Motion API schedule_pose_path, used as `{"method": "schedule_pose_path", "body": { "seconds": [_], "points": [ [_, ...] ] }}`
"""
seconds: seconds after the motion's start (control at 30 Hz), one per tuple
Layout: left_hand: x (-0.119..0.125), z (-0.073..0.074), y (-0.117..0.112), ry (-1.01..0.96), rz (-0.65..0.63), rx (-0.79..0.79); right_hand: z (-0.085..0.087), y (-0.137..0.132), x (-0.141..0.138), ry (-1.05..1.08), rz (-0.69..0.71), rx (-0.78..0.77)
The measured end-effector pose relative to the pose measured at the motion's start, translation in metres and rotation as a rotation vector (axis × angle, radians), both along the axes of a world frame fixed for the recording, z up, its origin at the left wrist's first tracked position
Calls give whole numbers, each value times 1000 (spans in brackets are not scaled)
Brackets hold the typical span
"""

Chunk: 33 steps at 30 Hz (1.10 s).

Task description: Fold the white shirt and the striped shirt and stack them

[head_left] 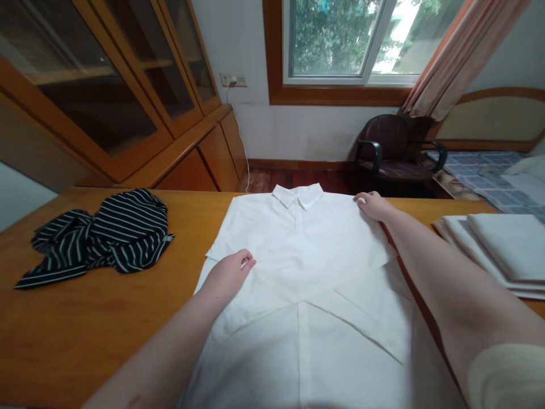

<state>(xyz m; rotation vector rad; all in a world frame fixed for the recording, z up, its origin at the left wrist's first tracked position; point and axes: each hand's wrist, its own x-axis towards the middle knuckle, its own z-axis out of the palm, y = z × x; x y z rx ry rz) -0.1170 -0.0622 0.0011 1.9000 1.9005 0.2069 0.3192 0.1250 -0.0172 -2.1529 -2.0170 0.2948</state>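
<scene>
A white collared shirt (306, 244) lies spread front side up on the wooden table, its collar at the far edge. Its sleeves cross over the front in folded layers, and a button placket runs down the middle. My left hand (230, 275) is over the shirt's left side, thumb and fingertips together, with no gathered cloth visible between them. At the shirt's far right shoulder, my right hand (374, 205) has its fingers curled onto the cloth edge in a pinch. The fingers' undersides are hidden.
On the table (140, 329) a black-and-white striped garment (128, 230) sits crumpled at left. Folded white cloths (506, 247) are stacked at right. Beyond stand a glass-door cabinet (174, 125), a brown armchair (387, 142) and a bed (481, 170). A white cord (242, 136) hangs from a wall socket.
</scene>
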Motion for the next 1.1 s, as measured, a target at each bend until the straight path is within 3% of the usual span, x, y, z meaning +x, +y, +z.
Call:
{"method": "schedule_pose_path", "body": {
  "seconds": [0.27,0.77,0.9,1.1],
  "points": [
    [-1,3,-1,6,30,11,4,30,23,113,76,-106],
    [-4,0,1,95,60,8,3,22,20,567,-257,-85],
    [-6,1,1,119,74,32,12,15,20,616,-327,-244],
    [-6,0,2,137,68,43,27,-11,24,589,-325,-574]
  ]
}}
